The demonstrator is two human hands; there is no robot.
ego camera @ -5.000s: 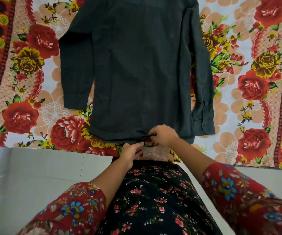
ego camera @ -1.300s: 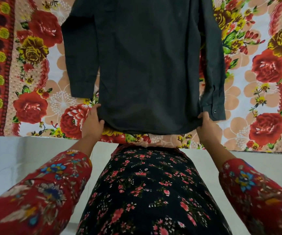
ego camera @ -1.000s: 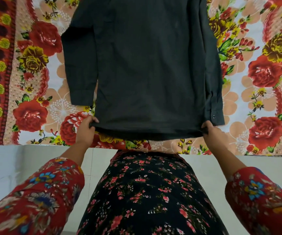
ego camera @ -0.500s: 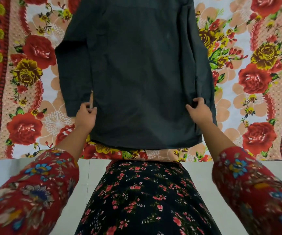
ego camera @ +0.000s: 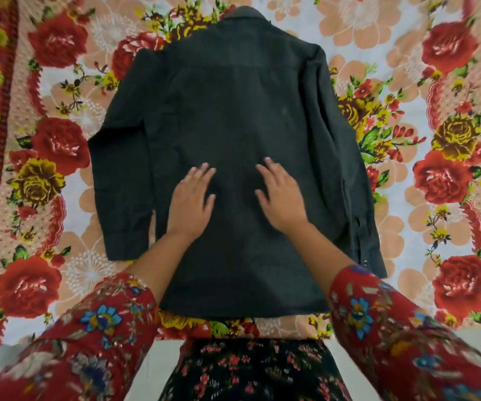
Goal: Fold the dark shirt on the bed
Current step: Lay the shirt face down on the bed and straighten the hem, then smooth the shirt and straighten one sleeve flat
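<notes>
Lying spread flat on the bed was the dark charcoal long-sleeved fabric shirt [ego camera: 233, 111], back side up, on a floral bedsheet with red and yellow roses on a cream ground [ego camera: 435, 82]. Its collar [ego camera: 243, 14] pointed to the far side and its straight hem [ego camera: 242, 314] ran along the near edge of the bed, just in front of the person.

The left hand [ego camera: 191, 198] rested palm down on the middle of the shirt's back, left of centre, with fingers straight and held together, gripping nothing. The right hand [ego camera: 281, 196] lay the same way right of centre, flat and open, fingers slightly spread and pointing far. The two hands were near each other but apart, with a strip of dark cloth between them.

The shirt's left sleeve [ego camera: 120, 175] lay down the left side of the body panel, its cuff ending on the sheet to the left of the left forearm. The shirt's right sleeve [ego camera: 340, 169] ran down the right side, partly over the body's edge, and a small cuff button [ego camera: 365, 262] showed at its near end.

Both forearms came out of red flower-printed sleeves [ego camera: 97, 328], somewhat blurred. Below them, nearest the camera, hung a black garment with small pink flowers [ego camera: 256, 369], with pale floor [ego camera: 152, 371] beside it.
</notes>
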